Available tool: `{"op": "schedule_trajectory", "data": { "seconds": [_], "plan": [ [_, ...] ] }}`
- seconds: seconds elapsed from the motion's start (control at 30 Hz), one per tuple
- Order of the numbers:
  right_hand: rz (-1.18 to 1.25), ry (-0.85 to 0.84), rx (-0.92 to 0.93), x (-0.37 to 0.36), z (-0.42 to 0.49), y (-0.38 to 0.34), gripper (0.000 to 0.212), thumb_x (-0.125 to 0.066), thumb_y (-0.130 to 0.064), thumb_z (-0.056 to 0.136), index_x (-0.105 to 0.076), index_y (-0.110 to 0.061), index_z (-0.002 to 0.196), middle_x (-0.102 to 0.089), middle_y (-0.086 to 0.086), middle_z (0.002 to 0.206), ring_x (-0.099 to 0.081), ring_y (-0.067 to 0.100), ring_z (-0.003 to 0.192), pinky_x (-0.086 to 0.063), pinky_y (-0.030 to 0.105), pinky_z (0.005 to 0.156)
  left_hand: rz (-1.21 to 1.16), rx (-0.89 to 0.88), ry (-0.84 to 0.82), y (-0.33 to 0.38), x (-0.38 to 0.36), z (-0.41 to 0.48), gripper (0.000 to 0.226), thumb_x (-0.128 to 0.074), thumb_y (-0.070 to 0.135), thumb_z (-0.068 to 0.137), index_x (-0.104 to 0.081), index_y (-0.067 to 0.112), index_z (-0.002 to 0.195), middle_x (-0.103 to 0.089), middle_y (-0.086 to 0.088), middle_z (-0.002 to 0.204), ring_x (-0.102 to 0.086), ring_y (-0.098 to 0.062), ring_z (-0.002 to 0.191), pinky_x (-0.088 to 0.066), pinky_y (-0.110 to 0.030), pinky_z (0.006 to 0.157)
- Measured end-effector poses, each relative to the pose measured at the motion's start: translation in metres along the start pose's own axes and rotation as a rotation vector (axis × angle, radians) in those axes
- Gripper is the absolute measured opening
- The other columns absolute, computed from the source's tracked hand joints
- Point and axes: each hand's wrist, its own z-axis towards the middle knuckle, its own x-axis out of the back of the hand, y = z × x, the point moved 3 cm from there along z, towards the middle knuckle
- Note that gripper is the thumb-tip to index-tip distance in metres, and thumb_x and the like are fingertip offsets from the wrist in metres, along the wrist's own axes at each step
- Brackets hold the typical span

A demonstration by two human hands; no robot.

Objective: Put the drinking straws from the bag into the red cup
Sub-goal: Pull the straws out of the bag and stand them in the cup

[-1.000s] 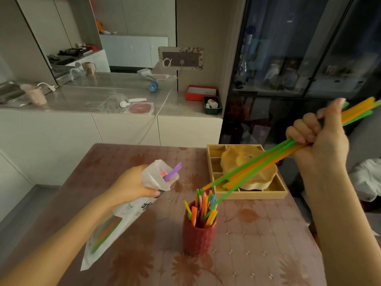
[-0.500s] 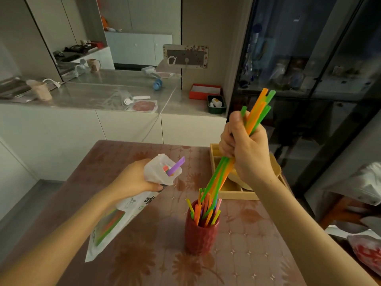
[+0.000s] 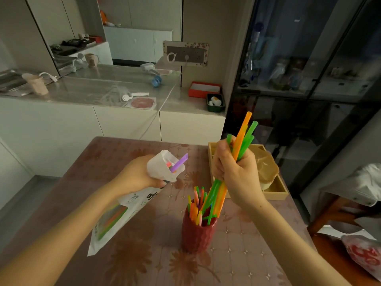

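Note:
A red textured cup [image 3: 198,234] stands on the table near its middle, holding several coloured straws. My right hand [image 3: 235,172] is closed around a bunch of green and orange straws [image 3: 243,139], held steeply, with their lower ends inside the cup's mouth. My left hand [image 3: 136,178] grips the neck of a white plastic straw bag [image 3: 123,209], held tilted above the table left of the cup. A purple straw [image 3: 179,163] sticks out of the bag's open top, and more straws show through its window.
The table [image 3: 247,254] has a brown flowered cloth. A yellow wooden tray [image 3: 276,188] with a tan lidded dish sits behind my right hand. A white counter stands beyond the table, a dark glass cabinet to the right. A red-printed plastic bag [image 3: 365,252] lies at the right edge.
My right hand swung the straw bunch from a low slant at the right to nearly upright over the cup, then lowered its ends into the cup. The left hand and bag stayed put.

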Motion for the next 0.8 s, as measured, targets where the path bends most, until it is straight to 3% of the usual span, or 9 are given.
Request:
{"op": "schedule_trajectory", "data": {
  "seconds": [0.17,0.3,0.47,0.63,0.8],
  "plan": [
    [-0.026,0.029,0.027,-0.004,0.018,-0.016,0.036,-0.051,-0.031,0.092,-0.041,-0.013,0.062,-0.035,0.001,0.050,-0.033,0.009,0.039,-0.031,0.022,0.040,-0.034,-0.007,-0.005,0.004,-0.001,0.001,0.043,-0.083,0.009,0.061,-0.059,0.040,0.079,-0.065,0.033,0.072,-0.058,0.014,0.066,-0.040,-0.005,0.054],
    [-0.124,-0.036,-0.018,-0.009,0.030,-0.018,0.034,-0.051,-0.029,0.095,-0.043,-0.014,0.066,-0.037,0.001,0.052,-0.034,0.011,0.040,-0.032,0.022,0.040,-0.029,-0.019,0.003,0.006,0.003,0.001,0.045,-0.085,0.013,0.060,-0.059,0.040,0.086,-0.068,0.017,0.081,-0.058,0.014,0.072,-0.040,-0.012,0.061],
    [-0.167,-0.061,-0.066,-0.016,0.035,-0.012,0.032,-0.051,-0.030,0.094,-0.044,-0.014,0.066,-0.039,-0.002,0.051,-0.037,0.006,0.039,-0.034,0.018,0.040,-0.017,-0.032,0.008,0.008,0.004,0.002,0.045,-0.085,0.012,0.060,-0.059,0.040,0.084,-0.067,0.015,0.086,-0.060,0.002,0.078,-0.042,-0.018,0.064],
    [-0.141,-0.105,-0.115,-0.027,0.031,0.012,0.033,-0.051,-0.029,0.095,-0.045,-0.017,0.064,-0.040,-0.005,0.050,-0.039,0.003,0.038,-0.035,0.017,0.042,-0.025,-0.015,0.008,0.005,0.001,0.005,0.044,-0.084,0.013,0.060,-0.064,0.023,0.098,-0.070,0.003,0.093,-0.064,-0.014,0.087,-0.049,-0.032,0.075],
    [-0.067,-0.059,-0.162,-0.024,0.015,0.041,0.032,-0.051,-0.028,0.094,-0.047,-0.021,0.064,-0.040,-0.008,0.048,-0.038,0.005,0.039,-0.034,0.020,0.043,0.000,-0.012,0.005,0.005,0.001,0.004,0.036,-0.082,0.012,0.060,-0.063,0.019,0.090,-0.069,0.002,0.086,-0.064,-0.015,0.079,-0.047,-0.032,0.070]
  ]
}}
